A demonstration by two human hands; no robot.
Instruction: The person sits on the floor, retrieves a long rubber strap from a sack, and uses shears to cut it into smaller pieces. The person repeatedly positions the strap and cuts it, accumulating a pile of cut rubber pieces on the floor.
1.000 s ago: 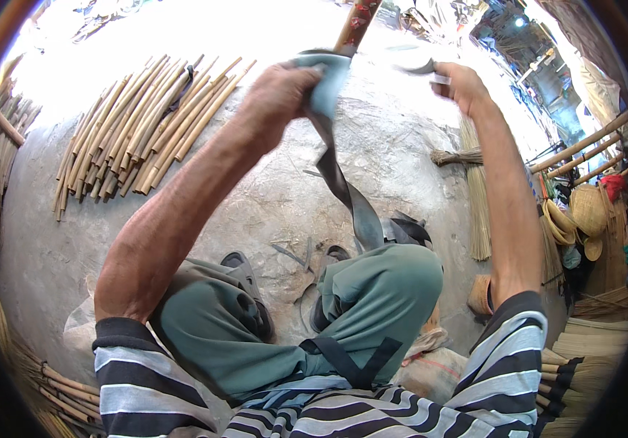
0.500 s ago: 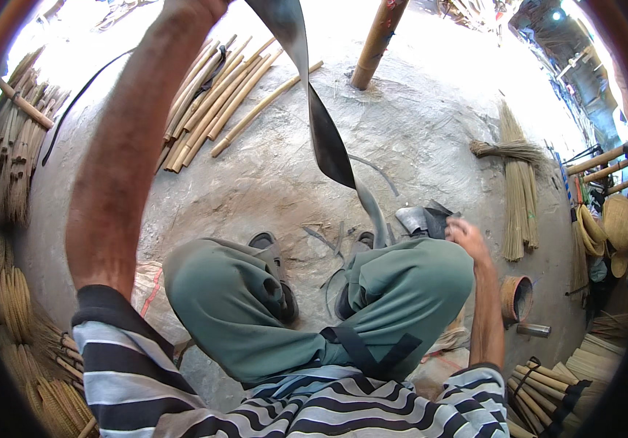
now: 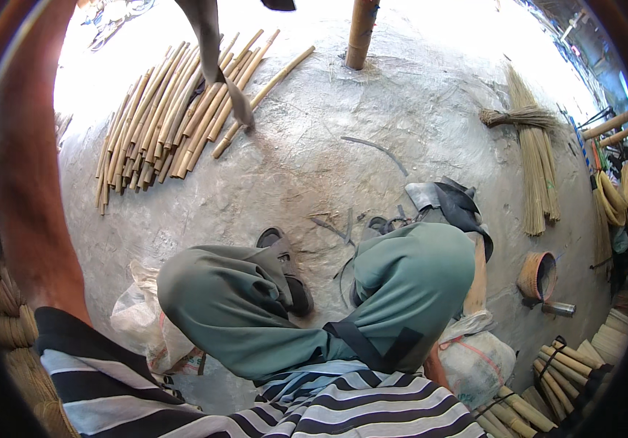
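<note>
My left arm [image 3: 29, 168] reaches up along the left side, and its hand is out of view past the top edge. A long, dark, flat strip [image 3: 207, 40] hangs twisted from the top edge, its lower end over the bamboo poles [image 3: 142, 124]. What holds its upper end is not visible. Only a sliver of my right forearm [image 3: 436, 369] shows beside my right thigh; that hand is hidden. By my right knee lies a crumpled black sheet-like piece [image 3: 460, 208] with a grey metal-looking part [image 3: 422, 195] next to it.
Dark strip scraps [image 3: 376, 150] lie on the floor ahead and between my sandals. To the right are a tied straw bundle [image 3: 529, 160], a round container [image 3: 537, 276] on its side and a metal cylinder [image 3: 558, 309]. A bamboo post [image 3: 363, 33] stands at the far edge.
My left arm has swung further left, its hand leaving the top edge. The strip moved left, its lower end lifting off from near my right foot. My right hand has left the black piece and dropped from sight.
</note>
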